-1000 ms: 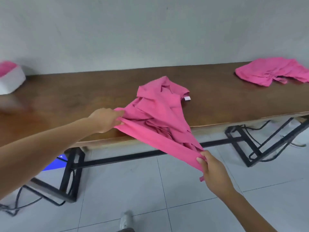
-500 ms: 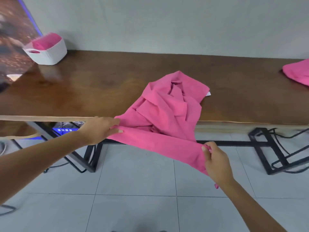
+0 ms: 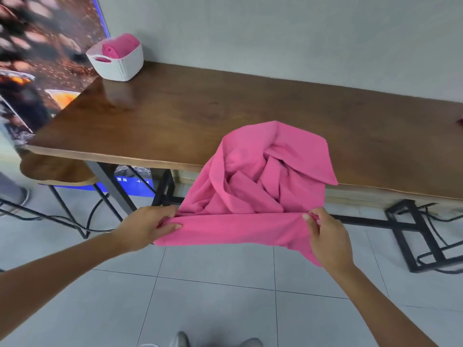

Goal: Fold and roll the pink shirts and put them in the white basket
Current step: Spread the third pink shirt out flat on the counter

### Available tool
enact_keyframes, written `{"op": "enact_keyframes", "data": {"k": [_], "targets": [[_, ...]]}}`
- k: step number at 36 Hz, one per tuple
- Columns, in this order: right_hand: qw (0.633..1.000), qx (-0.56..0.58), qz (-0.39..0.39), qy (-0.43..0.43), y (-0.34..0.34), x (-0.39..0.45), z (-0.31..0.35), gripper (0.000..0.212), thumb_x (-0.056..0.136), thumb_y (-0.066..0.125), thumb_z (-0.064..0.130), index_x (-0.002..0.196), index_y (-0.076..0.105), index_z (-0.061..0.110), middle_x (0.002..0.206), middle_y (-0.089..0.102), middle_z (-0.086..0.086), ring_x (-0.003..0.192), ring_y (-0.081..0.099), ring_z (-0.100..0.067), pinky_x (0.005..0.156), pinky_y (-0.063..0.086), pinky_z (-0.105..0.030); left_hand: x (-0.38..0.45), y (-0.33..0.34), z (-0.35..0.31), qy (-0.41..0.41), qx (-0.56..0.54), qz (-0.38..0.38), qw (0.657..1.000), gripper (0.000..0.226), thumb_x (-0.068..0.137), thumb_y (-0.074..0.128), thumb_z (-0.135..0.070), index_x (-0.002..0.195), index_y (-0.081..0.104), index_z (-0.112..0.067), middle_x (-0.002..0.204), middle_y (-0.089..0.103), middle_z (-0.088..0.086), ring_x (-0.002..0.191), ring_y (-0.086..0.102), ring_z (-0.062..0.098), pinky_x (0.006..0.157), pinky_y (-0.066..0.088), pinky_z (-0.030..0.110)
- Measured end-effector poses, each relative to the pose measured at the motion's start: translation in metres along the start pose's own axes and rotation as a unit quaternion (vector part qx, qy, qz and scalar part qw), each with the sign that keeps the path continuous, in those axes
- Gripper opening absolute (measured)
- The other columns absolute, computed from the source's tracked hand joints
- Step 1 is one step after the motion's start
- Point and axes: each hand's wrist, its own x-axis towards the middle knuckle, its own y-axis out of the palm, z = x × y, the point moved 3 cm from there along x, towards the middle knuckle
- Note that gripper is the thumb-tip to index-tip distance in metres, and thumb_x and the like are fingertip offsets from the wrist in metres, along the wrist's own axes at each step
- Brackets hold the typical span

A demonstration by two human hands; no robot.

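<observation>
Between both gripping hands — left hand [image 3: 146,225], right hand [image 3: 327,237] — pink shirt [image 3: 260,186] hem.

Bare forearms [image 3: 57,269] — grey shoes [image 3: 180,339].

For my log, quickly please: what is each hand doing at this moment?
Left hand: closed, pinching the near edge of the pink shirt.
Right hand: closed, gripping the same edge at its other end.

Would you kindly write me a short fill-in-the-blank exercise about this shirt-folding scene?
1. Both hands grip the pink shirt by its ____ edge.
2. The white basket stands at the table's far ____ corner.
3. The basket already holds a rolled ____ shirt.

Missing words: near; left; pink
</observation>
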Motion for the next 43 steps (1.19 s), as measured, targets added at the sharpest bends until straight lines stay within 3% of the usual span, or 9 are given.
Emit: {"op": "enact_keyframes", "data": {"k": [5,11,19,24,27,31,34,38,43], "targets": [[1.0,0.0,-0.009,-0.027,0.001,0.0,0.032,0.037,0.099,0.044,0.05,0.085,0.053,0.017,0.062,0.059,-0.002,0.066,0.061,-0.031,0.053,0.049,-0.041,-0.017,-0.013,0.021,0.004,-0.025,-0.014,1.0,0.052,0.085,0.043,-0.076,0.077,0.041,-0.025,0.064,0.048,-0.019,0.058,0.043,0.008,0.051,0.029,0.021],[1.0,0.009,0.004,-0.007,0.01,-0.003,0.068,0.024,0.099,0.057,0.033,0.085,0.055,0.014,0.066,0.062,-0.003,0.069,0.062,-0.032,0.054,0.047,-0.039,-0.046,-0.004,0.048,-0.006,0.017,0.008,1.0,0.043,0.089,0.033,-0.068,0.079,0.039,-0.027,0.058,0.043,-0.008,0.059,0.046,0.009,0.05,0.027,0.018],[0.997,0.012,0.065,-0.049,0.054,-0.024,0.128,0.024,0.097,0.063,0.03,0.078,0.055,0.017,0.063,0.057,0.005,0.061,0.054,-0.022,0.054,0.035,-0.033,-0.114,0.002,0.109,-0.109,0.045,0.013,0.993,0.048,0.087,0.022,-0.074,0.087,0.043,-0.03,0.06,0.044,-0.01,0.058,0.045,0.01,0.053,0.03,0.027],[0.991,0.01,0.105,-0.081,0.088,-0.028,0.167,0.023,0.098,0.061,0.03,0.08,0.056,0.017,0.064,0.059,0.004,0.063,0.057,-0.024,0.056,0.044,-0.037,-0.152,-0.018,0.138,-0.193,0.047,0.028,0.98,0.031,0.101,0.051,-0.049,0.083,0.038,-0.027,0.059,0.042,-0.007,0.055,0.041,0.005,0.058,0.037,0.03],[0.986,0.005,0.128,-0.106,0.1,-0.026,0.188,0.024,0.102,0.054,0.032,0.084,0.055,0.017,0.065,0.061,0.001,0.067,0.061,-0.025,0.06,0.05,-0.04,-0.166,-0.032,0.151,-0.22,0.035,0.021,0.975,0.029,0.102,0.052,-0.045,0.085,0.039,-0.025,0.063,0.045,-0.008,0.059,0.043,0.007,0.063,0.041,0.034],[0.986,0.011,0.127,-0.109,0.102,-0.017,0.202,0.027,0.104,0.047,0.035,0.087,0.054,0.015,0.067,0.06,-0.002,0.068,0.06,-0.025,0.061,0.051,-0.042,-0.166,-0.047,0.153,-0.209,0.026,-0.014,0.977,0.027,0.103,0.048,-0.043,0.087,0.04,-0.022,0.067,0.047,-0.006,0.064,0.046,0.009,0.06,0.038,0.035],[0.987,0.014,0.119,-0.11,0.097,-0.01,0.201,0.026,0.104,0.047,0.036,0.087,0.053,0.017,0.064,0.059,-0.001,0.063,0.059,-0.023,0.058,0.051,-0.041,-0.157,-0.053,0.153,-0.176,0.013,-0.053,0.983,0.035,0.092,0.039,-0.056,0.085,0.044,-0.023,0.071,0.051,-0.006,0.068,0.049,0.009,0.06,0.041,0.034],[0.989,0.016,0.114,-0.089,0.082,-0.003,0.192,0.021,0.104,0.047,0.035,0.091,0.054,0.021,0.068,0.06,0.002,0.067,0.058,-0.023,0.059,0.041,-0.034,-0.137,-0.048,0.15,-0.088,-0.064,-0.048,0.993,0.013,0.093,0.054,-0.038,0.09,0.058,-0.026,0.082,0.055,-0.011,0.086,0.05,0.007,0.074,0.047,0.034],[0.995,0.028,0.076,-0.064,0.047,0.012,0.173,0.02,0.104,0.047,0.033,0.091,0.054,0.02,0.065,0.055,0.007,0.064,0.054,-0.015,0.055,0.035,-0.03,-0.103,-0.051,0.128,-0.07,-0.1,-0.071,0.99,0.043,0.091,0.046,-0.059,0.074,0.038,-0.02,0.067,0.041,-0.006,0.064,0.041,0.012,0.061,0.035,0.028]]}}
